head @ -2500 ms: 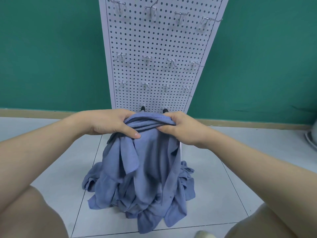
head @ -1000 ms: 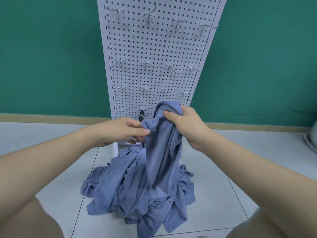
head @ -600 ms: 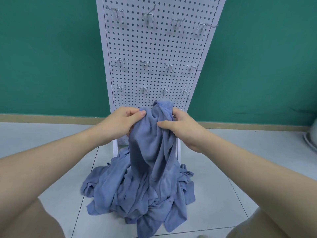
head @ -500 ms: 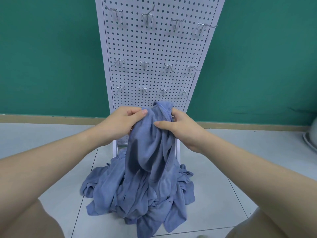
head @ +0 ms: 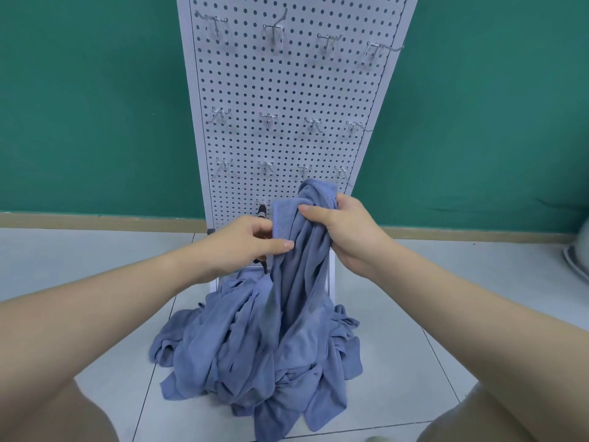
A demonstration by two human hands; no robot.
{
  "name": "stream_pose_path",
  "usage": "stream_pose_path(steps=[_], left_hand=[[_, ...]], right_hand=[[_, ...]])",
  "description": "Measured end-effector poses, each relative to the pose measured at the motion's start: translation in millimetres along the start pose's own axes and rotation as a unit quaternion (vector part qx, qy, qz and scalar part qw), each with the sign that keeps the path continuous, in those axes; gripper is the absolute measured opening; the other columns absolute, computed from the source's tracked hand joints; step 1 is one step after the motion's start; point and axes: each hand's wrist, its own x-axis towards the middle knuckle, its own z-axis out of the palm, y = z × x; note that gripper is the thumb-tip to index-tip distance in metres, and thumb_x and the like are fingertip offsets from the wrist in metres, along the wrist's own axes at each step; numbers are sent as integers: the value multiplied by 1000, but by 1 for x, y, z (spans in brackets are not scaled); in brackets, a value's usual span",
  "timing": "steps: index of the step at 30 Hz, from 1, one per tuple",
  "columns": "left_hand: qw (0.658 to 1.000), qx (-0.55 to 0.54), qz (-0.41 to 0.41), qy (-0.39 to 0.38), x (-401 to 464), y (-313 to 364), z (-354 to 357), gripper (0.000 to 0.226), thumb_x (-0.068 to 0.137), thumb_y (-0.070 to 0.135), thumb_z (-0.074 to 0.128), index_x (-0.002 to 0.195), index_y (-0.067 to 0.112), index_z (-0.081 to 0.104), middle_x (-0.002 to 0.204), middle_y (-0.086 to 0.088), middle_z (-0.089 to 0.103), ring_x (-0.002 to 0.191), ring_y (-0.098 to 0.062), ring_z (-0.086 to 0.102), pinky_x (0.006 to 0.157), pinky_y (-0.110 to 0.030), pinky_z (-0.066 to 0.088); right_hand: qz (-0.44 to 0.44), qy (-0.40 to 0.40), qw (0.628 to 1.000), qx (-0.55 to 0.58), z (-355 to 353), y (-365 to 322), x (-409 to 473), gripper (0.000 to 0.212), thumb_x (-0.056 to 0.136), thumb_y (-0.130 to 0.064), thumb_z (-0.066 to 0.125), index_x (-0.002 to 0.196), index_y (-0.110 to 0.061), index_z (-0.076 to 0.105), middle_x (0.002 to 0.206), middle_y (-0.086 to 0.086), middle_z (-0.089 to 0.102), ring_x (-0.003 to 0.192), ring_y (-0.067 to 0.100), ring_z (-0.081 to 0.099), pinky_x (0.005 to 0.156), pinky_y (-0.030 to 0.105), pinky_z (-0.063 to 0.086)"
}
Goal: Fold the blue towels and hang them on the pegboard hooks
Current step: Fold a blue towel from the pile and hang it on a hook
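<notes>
I see right hand (head: 347, 231) gripping blue towel (head: 299, 266) top; left hand (head: 245, 244) pinching its edge, above pile (head: 255, 346), before pegboard (head: 287, 90)

Green wall (head: 95, 106) filling the background, tan baseboard strip (head: 102, 220) running along its foot, pale grey tiled floor (head: 398, 362) with dark grout lines spreading below, edge of a grey rounded object (head: 578, 255) showing at far right.
</notes>
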Motion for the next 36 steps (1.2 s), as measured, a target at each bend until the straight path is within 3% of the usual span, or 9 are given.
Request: stream_pose_path(steps=[4, 9, 12, 19, 22, 25, 28, 30, 36], left_hand=[[998, -23, 11, 61, 3, 2, 6, 17, 105, 21, 60, 109, 13, 74, 103, -1, 80, 88, -9, 72, 89, -31, 59], [993, -53, 19, 104, 3, 10, 8, 24, 106, 31, 56, 102, 14, 74, 89, 5, 78, 80, -10, 70, 76, -24, 53], [995, -61, -6, 80, 4, 9, 9, 24, 96, 37, 70, 102, 15, 77, 97, -3, 80, 93, -21, 75, 84, -34, 56], [994, -77, -18, 71, 5, 9, 7, 16, 90, 14, 78, 106, 11, 79, 98, -9, 80, 93, -21, 77, 83, -31, 60], [993, -86, -17, 84, 5, 11, 7, 5, 92, 10, 74, 95, 9, 78, 89, -7, 80, 81, -16, 76, 69, -21, 58], [990, -79, -6, 117, 8, 11, 3, 30, 95, 13, 71, 68, 11, 58, 68, 0, 64, 64, -9, 60, 60, -18, 48], [985, -88, -3, 145, 9, 10, -6, 31, 96, 16, 69, 79, -6, 55, 76, -7, 55, 73, -15, 51, 68, -29, 40], [980, -98, -5, 174, 10, 8, -15, 27, 96, 18, 70, 81, -1, 60, 79, -9, 60, 75, -17, 54, 73, -32, 41], [964, -97, -17, 247, 14, -3, -41, 33, 93, 24, 74, 98, -8, 68, 86, -11, 66, 80, -17, 60, 78, -33, 46]], right_hand=[[0, -25, 999, -41, -3, 1, 1, 24, 99, -9, 67, 120, 0, 65, 113, 20, 75, 106, 33, 74, 96, 45, 59], [10, -80, 981, -178, -5, 3, -3, 41, 84, -32, 73, 119, -14, 65, 114, 8, 76, 108, 22, 73, 102, 46, 56], [16, -122, 973, -197, -5, 3, -7, 11, 97, -13, 66, 107, -15, 63, 113, 8, 74, 107, 18, 72, 101, 38, 56], [-10, -137, 931, -338, -3, 3, -14, 10, 100, -23, 63, 109, -24, 60, 104, -4, 68, 100, 17, 66, 100, 42, 54], [-20, -131, 933, -335, -1, 1, -16, 4, 101, -27, 63, 101, -25, 59, 99, -3, 67, 92, 15, 65, 85, 34, 55], [-20, -95, 947, -306, -2, 3, -10, 12, 103, -27, 60, 104, -17, 67, 105, 6, 75, 97, 22, 71, 92, 41, 56], [-11, -63, 957, -284, -9, 7, 1, 20, 102, -25, 58, 102, -12, 72, 97, 5, 78, 91, 24, 72, 89, 40, 56], [-1, -50, 963, -264, -16, 9, 7, 21, 102, -21, 59, 98, -6, 71, 89, 5, 74, 81, 21, 65, 82, 37, 55], [36, 5, 982, -185, -34, 11, 17, 31, 102, -25, 65, 111, 4, 72, 99, 15, 71, 84, 20, 64, 86, 38, 64]])
